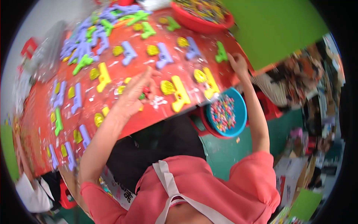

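Observation:
My left hand [135, 93] is above the red table [136, 125], its fingers partly curled. Small red and green pieces [145, 90] show at its palm; blur hides their exact kind. At the table's right side, the bent fingertips of my right hand [239, 66] are at the edge of a green toy gun [221, 52]. Other toy guns lie in loose rows, among them a yellow one [180, 94] and a purple one [164, 55]. Most have a yellow round piece [167, 87] beside them.
A pile of toy guns [84, 44] covers the far left. A red basin [201, 23] of yellowish pieces stands at the back. Below the table's right edge is a blue basin [243, 112] of small colourful pieces. Another person [294, 82] sits at the right.

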The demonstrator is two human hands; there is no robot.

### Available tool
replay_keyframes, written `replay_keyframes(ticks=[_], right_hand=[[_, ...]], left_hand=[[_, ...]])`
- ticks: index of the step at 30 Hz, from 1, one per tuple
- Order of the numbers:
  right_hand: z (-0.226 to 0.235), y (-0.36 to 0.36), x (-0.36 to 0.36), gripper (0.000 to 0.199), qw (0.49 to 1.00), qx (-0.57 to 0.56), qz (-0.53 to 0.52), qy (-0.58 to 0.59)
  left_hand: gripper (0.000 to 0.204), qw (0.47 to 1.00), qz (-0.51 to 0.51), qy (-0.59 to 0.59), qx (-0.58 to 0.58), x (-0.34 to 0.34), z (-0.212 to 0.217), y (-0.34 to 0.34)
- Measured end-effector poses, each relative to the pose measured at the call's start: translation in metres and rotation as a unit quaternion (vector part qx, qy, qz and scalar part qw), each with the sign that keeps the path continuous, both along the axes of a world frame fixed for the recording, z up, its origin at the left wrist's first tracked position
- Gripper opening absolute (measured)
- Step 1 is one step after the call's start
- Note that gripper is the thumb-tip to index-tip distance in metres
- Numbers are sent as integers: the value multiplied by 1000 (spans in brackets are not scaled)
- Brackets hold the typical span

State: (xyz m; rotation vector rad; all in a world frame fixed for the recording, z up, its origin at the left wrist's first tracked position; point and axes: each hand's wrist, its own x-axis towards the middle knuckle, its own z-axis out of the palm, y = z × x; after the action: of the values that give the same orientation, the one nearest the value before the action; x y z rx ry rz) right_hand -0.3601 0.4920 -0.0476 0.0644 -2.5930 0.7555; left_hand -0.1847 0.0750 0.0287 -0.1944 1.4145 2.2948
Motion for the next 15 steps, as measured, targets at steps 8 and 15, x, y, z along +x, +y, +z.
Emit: replay_keyframes(ticks=[8, 15], right_hand=[[88, -202, -5, 13, 960, -55, 275, -2], [51, -413, -140, 33, 948, 20, 317, -11]], left_hand=[[40, 979, 70, -100, 163, 17, -6, -72], [34, 989, 106, -66, 85, 23, 1, -124]])
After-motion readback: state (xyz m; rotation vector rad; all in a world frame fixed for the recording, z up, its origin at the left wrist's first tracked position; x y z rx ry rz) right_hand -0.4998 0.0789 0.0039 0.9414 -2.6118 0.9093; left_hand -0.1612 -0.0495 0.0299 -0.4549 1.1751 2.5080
